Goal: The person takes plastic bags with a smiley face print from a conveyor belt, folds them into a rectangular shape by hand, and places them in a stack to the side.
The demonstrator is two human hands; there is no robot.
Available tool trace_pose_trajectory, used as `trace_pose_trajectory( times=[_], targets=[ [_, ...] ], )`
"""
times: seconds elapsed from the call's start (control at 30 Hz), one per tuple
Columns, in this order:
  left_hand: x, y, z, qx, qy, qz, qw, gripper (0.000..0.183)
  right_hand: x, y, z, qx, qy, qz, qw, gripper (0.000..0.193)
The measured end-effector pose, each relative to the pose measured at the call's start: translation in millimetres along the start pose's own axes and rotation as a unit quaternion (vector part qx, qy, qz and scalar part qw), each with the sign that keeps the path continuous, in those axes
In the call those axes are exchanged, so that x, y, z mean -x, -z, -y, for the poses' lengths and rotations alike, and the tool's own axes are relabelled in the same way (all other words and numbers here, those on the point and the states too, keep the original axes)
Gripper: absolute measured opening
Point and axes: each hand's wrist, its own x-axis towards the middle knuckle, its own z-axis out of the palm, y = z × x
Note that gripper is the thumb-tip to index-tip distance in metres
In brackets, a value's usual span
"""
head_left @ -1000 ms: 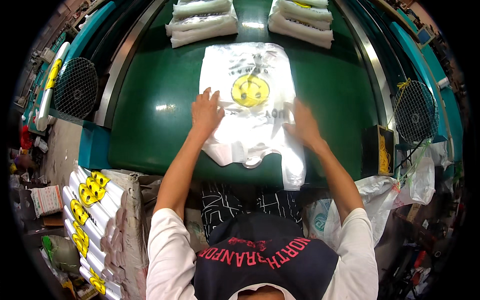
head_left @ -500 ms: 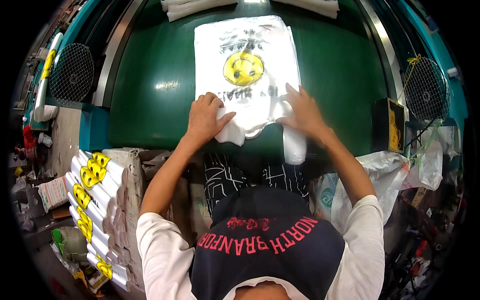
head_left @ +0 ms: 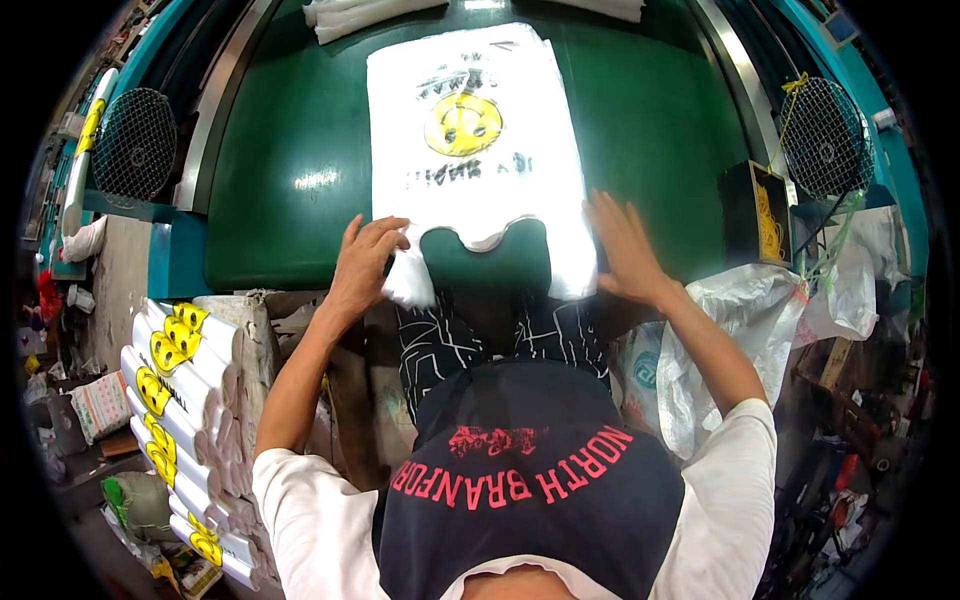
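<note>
Squaring the bags: a hand at each side of the white pile, handles toward the person.

The bags point(head_left: 475, 170) lie flat on the green table point(head_left: 655, 130), smiley print up, at the near edge between the hands. The left hand point(head_left: 366, 268) has bent fingers against the left handle point(head_left: 408, 280), which looks crumpled; whether it pinches the plastic I cannot tell. The right hand point(head_left: 628, 250), slightly blurred, is spread and grips nothing, its fingertips just beside the right edge, contact unclear. The right handle point(head_left: 572, 262) hangs straighter. The step in hand seems to be evening the sides and handles; the next move calls for light, matched pressure from both sides, with the left handle smoothed flat, since thin plastic slips and creases easily.
</note>
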Motion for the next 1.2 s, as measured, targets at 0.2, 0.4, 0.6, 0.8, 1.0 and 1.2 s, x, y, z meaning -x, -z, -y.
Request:
trace_pose_trajectory(
  times=[0.2, 0.4, 0.6, 0.8, 1.0, 1.2],
  targets=[
    [-39, -7, -5, 0.29, 0.146, -0.063, 0.944, 0.028, -21, -8, -9, 0.051, 0.069, -0.056, 0.995, 0.059],
    [-84, -33, -1, 0.207, 0.144, -0.064, 0.966, 0.037, -23, 1, -2, 0.068, 0.125, -0.043, 0.989, 0.05],
    [-104, -21, -3, 0.213, 0.179, 0.034, 0.96, 0.042, -41, 19, -11, 0.015, 0.151, 0.088, 0.985, 0.045],
    [-117, -21, 9, 0.211, 0.129, -0.133, 0.96, 0.033, -159, 52, -64, -0.181, -0.139, -0.09, 0.97, 0.032],
    [-167, -20, 67, -0.027, 0.086, -0.207, 0.974, 0.041, -274, 3, -122, -0.225, -0.335, -0.229, 0.886, 0.028],
    [-186, -48, 111, -0.096, 0.159, -0.085, 0.979, 0.054, -281, 5, -130, -0.28, -0.306, -0.204, 0.887, 0.024]
  ],
)
